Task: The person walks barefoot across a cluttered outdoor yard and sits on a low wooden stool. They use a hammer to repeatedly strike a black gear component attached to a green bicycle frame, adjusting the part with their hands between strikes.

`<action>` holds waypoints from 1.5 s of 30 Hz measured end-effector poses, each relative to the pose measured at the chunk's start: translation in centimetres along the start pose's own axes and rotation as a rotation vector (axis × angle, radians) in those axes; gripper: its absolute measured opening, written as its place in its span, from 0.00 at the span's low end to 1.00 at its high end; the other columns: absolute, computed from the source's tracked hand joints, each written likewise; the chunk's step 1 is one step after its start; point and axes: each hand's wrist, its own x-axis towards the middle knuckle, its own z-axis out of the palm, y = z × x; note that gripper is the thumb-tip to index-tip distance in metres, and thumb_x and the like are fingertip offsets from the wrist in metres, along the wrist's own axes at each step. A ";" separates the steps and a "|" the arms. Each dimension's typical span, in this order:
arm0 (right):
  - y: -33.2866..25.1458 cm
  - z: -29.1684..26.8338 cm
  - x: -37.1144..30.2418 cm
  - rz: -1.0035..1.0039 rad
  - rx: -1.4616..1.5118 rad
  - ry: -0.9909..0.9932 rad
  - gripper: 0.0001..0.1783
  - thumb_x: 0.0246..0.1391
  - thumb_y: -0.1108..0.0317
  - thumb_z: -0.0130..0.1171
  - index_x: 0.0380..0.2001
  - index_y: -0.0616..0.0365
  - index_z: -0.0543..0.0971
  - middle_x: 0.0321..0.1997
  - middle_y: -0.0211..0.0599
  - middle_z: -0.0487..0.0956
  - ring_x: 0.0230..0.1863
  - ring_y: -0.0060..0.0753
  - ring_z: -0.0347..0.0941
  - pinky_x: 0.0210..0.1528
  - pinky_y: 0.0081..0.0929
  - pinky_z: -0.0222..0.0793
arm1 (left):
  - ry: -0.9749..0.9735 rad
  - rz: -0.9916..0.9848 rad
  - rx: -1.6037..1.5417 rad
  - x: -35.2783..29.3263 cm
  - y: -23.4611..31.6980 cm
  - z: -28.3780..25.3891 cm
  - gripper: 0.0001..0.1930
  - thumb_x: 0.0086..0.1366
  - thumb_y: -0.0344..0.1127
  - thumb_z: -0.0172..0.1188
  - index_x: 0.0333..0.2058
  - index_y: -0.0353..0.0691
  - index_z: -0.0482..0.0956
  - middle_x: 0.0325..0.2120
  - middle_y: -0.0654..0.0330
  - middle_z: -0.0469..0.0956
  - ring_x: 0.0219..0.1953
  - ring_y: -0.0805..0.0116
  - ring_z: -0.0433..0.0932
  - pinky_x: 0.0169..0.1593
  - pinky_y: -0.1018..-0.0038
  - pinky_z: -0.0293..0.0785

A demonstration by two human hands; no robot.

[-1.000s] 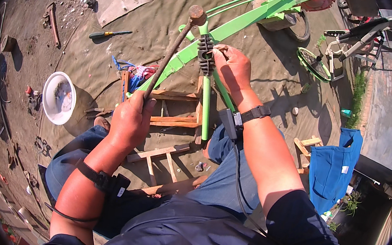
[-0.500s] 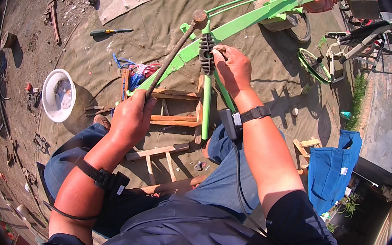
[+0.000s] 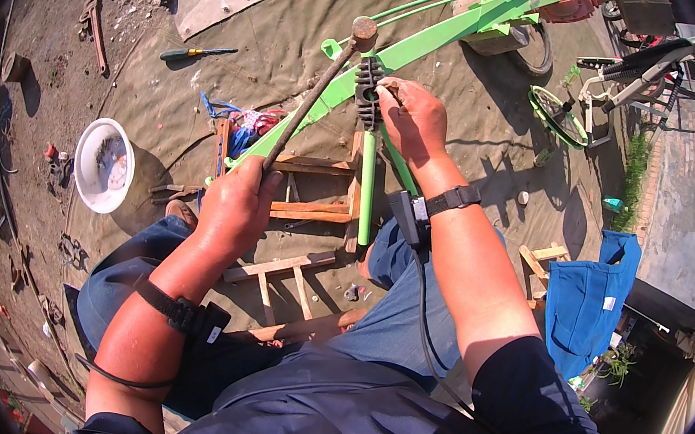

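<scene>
My left hand is closed round the handle of a hammer. The hammer's round, rusty head is at the top end of a bright green metal frame, just above a dark, ribbed part on its upright tube. Whether the head touches the metal, I cannot tell. My right hand is closed in a pinch at the right side of the ribbed part. What its fingers hold, if anything, is too small to make out. Below, the green tube runs down toward my knees.
Wooden stools are under and before the frame. A white basin, a screwdriver and a pipe wrench lie to the left. On the right are a bicycle-like frame and a blue cloth.
The hammer's head has shifted slightly right, toward the top of the green upright, as my left hand moved a little. My right hand has stayed nearly in place at the ribbed part.
</scene>
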 end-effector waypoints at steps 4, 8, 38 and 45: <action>-0.6 0.5 0.1 -0.130 -0.149 0.005 0.08 0.55 0.63 0.60 0.36 0.51 0.82 0.35 0.36 0.81 0.35 0.44 0.79 0.36 0.35 0.76 | -0.012 0.050 -0.025 -0.4 0.4 0.4 0.08 0.65 0.32 0.59 0.34 0.36 0.69 0.26 0.41 0.76 0.30 0.36 0.75 0.31 0.51 0.70; -0.2 0.7 0.0 -0.139 -0.234 0.000 0.06 0.55 0.63 0.60 0.35 0.50 0.81 0.34 0.34 0.80 0.34 0.45 0.79 0.34 0.36 0.76 | -0.130 0.005 0.027 -1.1 -0.6 1.2 0.09 0.64 0.32 0.59 0.34 0.35 0.69 0.25 0.40 0.76 0.30 0.35 0.76 0.30 0.50 0.70; 0.4 0.1 0.1 0.078 0.121 0.031 0.08 0.51 0.68 0.63 0.35 0.56 0.81 0.37 0.39 0.82 0.40 0.43 0.79 0.44 0.33 0.75 | 0.039 -0.053 -0.058 0.1 -0.5 0.0 0.09 0.67 0.36 0.57 0.37 0.38 0.69 0.23 0.43 0.77 0.27 0.37 0.76 0.30 0.49 0.69; 0.5 0.4 0.1 0.024 0.114 0.046 0.08 0.50 0.70 0.62 0.36 0.55 0.81 0.37 0.41 0.81 0.39 0.45 0.79 0.42 0.33 0.75 | 0.023 -0.050 -0.057 0.1 -0.3 0.2 0.09 0.68 0.36 0.57 0.37 0.37 0.70 0.24 0.42 0.77 0.29 0.37 0.76 0.31 0.49 0.69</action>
